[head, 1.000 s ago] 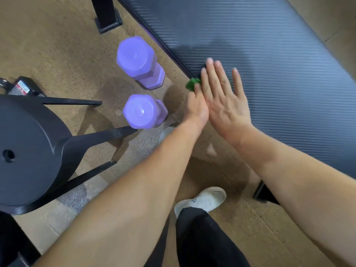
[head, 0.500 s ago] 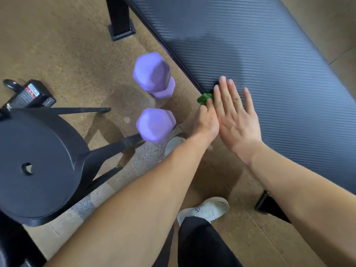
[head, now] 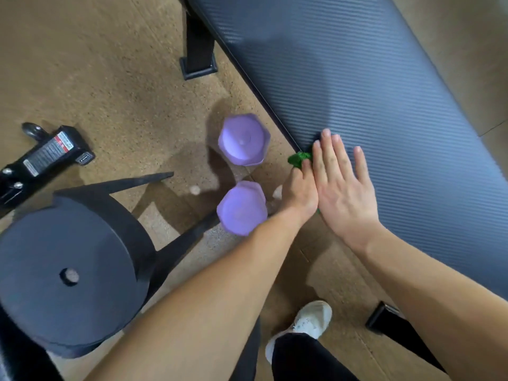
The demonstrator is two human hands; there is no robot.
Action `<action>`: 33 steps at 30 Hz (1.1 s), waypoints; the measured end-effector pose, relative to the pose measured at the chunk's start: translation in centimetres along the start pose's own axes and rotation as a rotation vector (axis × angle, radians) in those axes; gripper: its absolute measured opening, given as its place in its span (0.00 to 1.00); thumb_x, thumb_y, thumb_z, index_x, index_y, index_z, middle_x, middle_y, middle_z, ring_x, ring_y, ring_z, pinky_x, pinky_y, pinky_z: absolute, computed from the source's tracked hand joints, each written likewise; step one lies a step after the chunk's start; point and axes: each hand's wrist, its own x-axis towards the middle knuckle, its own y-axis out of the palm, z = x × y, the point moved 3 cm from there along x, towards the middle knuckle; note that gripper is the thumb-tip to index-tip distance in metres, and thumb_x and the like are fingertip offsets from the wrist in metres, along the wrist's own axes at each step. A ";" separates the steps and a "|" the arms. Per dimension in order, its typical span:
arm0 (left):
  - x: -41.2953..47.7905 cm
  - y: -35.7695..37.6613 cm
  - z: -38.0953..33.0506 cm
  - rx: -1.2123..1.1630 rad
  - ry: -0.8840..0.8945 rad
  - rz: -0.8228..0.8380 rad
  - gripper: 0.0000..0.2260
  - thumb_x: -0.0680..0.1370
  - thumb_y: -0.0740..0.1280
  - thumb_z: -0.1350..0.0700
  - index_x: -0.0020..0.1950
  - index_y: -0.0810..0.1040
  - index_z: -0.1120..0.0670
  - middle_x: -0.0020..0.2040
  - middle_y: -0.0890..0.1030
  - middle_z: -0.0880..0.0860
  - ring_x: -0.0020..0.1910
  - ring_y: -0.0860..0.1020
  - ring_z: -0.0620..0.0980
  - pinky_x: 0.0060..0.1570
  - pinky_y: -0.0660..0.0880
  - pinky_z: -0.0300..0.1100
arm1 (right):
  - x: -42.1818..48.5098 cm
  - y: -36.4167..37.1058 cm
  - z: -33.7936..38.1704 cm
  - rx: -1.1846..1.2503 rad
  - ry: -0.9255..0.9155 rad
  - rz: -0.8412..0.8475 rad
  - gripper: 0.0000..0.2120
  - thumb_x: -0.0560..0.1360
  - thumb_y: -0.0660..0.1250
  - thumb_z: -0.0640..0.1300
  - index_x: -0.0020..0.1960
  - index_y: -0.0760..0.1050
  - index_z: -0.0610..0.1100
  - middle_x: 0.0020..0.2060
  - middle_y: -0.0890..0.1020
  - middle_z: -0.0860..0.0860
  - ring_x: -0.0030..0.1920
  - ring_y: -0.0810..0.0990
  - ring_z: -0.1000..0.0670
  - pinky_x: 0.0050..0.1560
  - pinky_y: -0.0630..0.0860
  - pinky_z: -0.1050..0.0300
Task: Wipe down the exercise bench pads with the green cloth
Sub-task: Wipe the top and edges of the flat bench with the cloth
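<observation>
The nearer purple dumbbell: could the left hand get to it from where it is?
Probably yes. The dumbbell stands just beside the left hand, nothing between them, though that hand is closed on the green cloth.

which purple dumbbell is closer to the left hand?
The lower purple dumbbell, right beside the left hand and wrist; the upper purple dumbbell stands farther up the floor.

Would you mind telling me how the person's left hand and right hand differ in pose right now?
The left hand is curled shut on the green cloth at the pad's edge; the right hand lies open.
The left hand is off the side of the bench pad, whereas the right hand rests flat on top.
Both are bare and side by side, touching.
</observation>
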 end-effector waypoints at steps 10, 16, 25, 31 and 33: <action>5.0 -8.3 -9.5 -0.008 0.098 -0.224 0.27 0.84 0.48 0.43 0.66 0.74 0.62 0.64 0.78 0.62 0.63 0.76 0.60 0.64 0.70 0.48 | 11.9 -2.4 4.1 0.123 0.019 -0.054 0.28 0.84 0.47 0.45 0.80 0.42 0.38 0.80 0.45 0.42 0.80 0.45 0.45 0.77 0.43 0.41; 2.1 -4.0 -5.4 -0.003 0.039 -0.167 0.25 0.84 0.49 0.42 0.64 0.76 0.58 0.63 0.78 0.61 0.64 0.75 0.60 0.66 0.69 0.53 | 6.6 -1.8 0.9 0.059 -0.146 0.045 0.29 0.80 0.40 0.43 0.80 0.42 0.36 0.80 0.43 0.40 0.80 0.42 0.42 0.77 0.41 0.40; 8.9 -12.2 -13.6 -0.345 0.133 -0.332 0.23 0.83 0.53 0.43 0.61 0.78 0.58 0.55 0.83 0.57 0.55 0.81 0.55 0.61 0.75 0.50 | 20.0 -4.1 5.6 0.080 -0.151 -0.055 0.29 0.84 0.47 0.45 0.80 0.39 0.38 0.80 0.42 0.43 0.80 0.42 0.45 0.77 0.41 0.41; 5.0 -8.3 -9.3 -0.300 0.012 -0.230 0.25 0.81 0.54 0.38 0.66 0.74 0.53 0.62 0.80 0.53 0.63 0.77 0.52 0.69 0.69 0.49 | 13.9 -3.7 3.4 0.073 -0.198 0.070 0.28 0.82 0.41 0.42 0.79 0.37 0.36 0.79 0.38 0.40 0.80 0.39 0.43 0.78 0.42 0.41; 5.3 -8.6 -10.1 -0.340 0.016 -0.213 0.24 0.81 0.53 0.39 0.67 0.74 0.53 0.62 0.80 0.54 0.62 0.77 0.52 0.68 0.69 0.49 | 15.5 -3.9 3.4 0.035 -0.236 0.072 0.30 0.82 0.43 0.44 0.79 0.35 0.36 0.79 0.37 0.40 0.79 0.38 0.43 0.77 0.40 0.40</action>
